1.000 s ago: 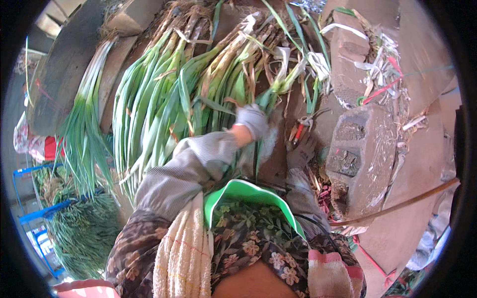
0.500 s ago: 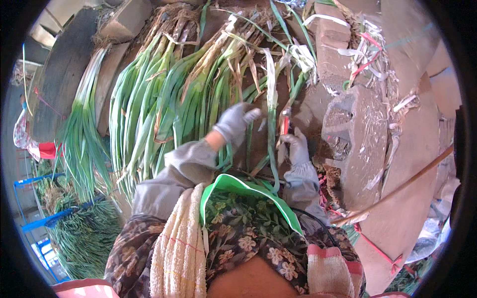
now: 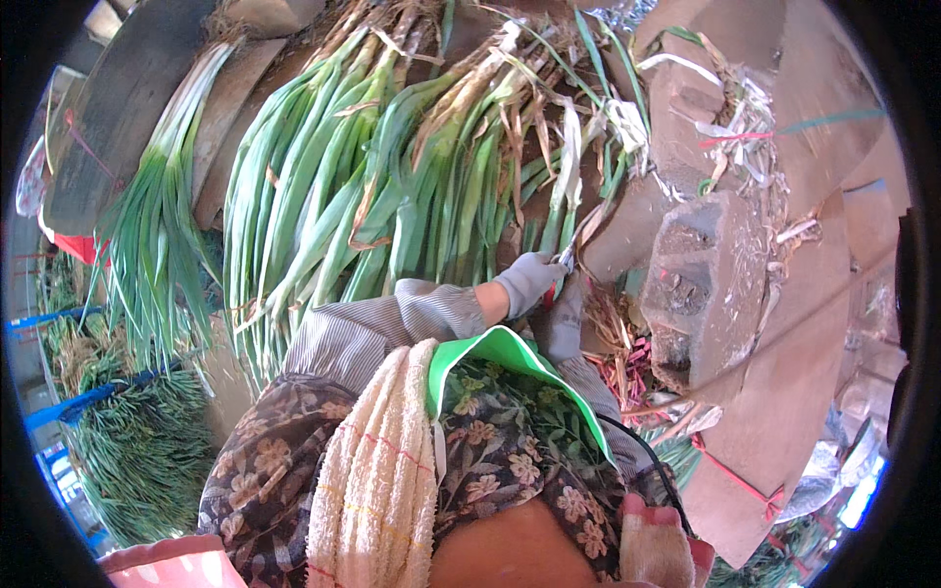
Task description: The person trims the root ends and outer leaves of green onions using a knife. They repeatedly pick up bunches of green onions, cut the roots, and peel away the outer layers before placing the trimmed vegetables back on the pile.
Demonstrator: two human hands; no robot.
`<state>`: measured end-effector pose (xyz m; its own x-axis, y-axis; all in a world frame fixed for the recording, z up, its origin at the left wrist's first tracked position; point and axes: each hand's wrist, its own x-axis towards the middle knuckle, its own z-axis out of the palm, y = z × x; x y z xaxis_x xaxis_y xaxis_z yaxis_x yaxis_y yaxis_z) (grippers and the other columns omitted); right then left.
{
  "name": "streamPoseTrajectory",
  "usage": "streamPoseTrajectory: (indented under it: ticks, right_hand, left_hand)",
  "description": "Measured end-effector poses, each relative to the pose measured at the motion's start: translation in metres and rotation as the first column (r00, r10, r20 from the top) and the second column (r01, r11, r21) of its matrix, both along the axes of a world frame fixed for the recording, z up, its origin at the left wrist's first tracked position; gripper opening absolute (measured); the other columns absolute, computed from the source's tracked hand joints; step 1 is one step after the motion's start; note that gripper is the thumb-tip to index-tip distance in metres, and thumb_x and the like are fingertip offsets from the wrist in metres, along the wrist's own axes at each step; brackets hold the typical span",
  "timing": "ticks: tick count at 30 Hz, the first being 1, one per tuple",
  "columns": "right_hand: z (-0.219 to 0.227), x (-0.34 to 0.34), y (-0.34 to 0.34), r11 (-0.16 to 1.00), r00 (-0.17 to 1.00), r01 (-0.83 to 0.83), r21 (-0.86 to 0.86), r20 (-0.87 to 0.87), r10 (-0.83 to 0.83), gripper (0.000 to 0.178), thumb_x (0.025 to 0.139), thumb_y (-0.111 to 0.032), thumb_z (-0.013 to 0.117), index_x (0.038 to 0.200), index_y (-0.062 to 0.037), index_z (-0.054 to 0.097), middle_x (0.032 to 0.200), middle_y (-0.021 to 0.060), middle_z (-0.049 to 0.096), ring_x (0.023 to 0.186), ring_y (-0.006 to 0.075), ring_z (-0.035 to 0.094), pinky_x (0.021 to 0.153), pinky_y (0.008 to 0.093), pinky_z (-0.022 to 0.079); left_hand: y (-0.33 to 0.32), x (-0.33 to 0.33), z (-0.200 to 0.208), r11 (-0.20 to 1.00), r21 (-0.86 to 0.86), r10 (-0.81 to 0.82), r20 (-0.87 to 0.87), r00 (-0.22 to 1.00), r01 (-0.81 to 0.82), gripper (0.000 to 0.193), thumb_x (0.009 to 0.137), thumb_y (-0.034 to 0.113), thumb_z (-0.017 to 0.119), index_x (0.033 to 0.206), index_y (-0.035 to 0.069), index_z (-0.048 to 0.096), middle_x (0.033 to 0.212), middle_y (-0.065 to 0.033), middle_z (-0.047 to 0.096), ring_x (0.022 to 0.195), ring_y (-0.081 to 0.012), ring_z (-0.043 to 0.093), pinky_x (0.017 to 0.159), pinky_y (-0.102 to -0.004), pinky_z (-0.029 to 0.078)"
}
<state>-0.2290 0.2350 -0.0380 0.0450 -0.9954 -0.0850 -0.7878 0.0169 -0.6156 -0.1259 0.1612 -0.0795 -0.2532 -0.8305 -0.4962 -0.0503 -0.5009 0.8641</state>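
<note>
My left hand point(image 3: 529, 282), in a grey glove, is closed at the lower end of a green onion point(image 3: 566, 191) with pale, dry outer leaves. Just beneath it is my right hand point(image 3: 565, 321), also gloved, its fingers mostly hidden and blurred. A small red-handled tool point(image 3: 552, 293) with a metallic end shows between the two hands; its kind is not clear, and it appears to sit in my right hand. To the left, a thick row of green onions point(image 3: 323, 196) lies fanned out, leaves toward me and withered bases at the far side.
A separate onion bunch point(image 3: 172, 186) lies farther left, above a big pile of green onions point(image 3: 147, 461) by blue bars. At right stands a hollow concrete block point(image 3: 716, 284), with dry peelings point(image 3: 755, 118) beyond. Pinkish-red strips point(image 3: 627, 367) lie near my right sleeve.
My left hand has moved right and down to meet my right hand and closed by the onion's lower end. The tool has dropped closer to me. The whole view has shifted slightly.
</note>
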Motion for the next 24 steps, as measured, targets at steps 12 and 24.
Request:
streamPoseTrajectory:
  ticks: [12, 24]
  right_hand:
    - [-0.080, -0.078, 0.066, 0.972, 0.947, -0.128, 0.197, -0.268, 0.179, 0.078, 0.075, -0.012, 0.067, 0.141, 0.0041, 0.028, 0.131, 0.0322, 0.038, 0.118, 0.0475, 0.043, 0.101, 0.0481, 0.037]
    - [0.028, 0.014, -0.024, 0.984, 0.988, -0.150, -0.098, -0.057, 0.145, 0.083, 0.072, -0.021, 0.072, 0.135, 0.0101, 0.029, 0.130, 0.0307, 0.040, 0.116, 0.0431, 0.043, 0.099, 0.0464, 0.038]
  left_hand:
    - [-0.011, 0.171, 0.109, 0.603, -0.797, 0.482, 0.401, 0.779, 0.038, 0.025, 0.085, 0.006, 0.059, 0.109, -0.001, 0.062, 0.108, -0.0157, 0.064, 0.096, -0.0284, 0.063, 0.086, -0.0313, 0.049]
    - [-0.022, 0.054, 0.031, 0.998, -0.060, -0.017, -0.044, 0.999, 0.014, 0.041, 0.096, 0.033, 0.054, 0.105, -0.006, 0.063, 0.090, -0.0066, 0.064, 0.080, -0.0117, 0.055, 0.075, -0.0260, 0.046]
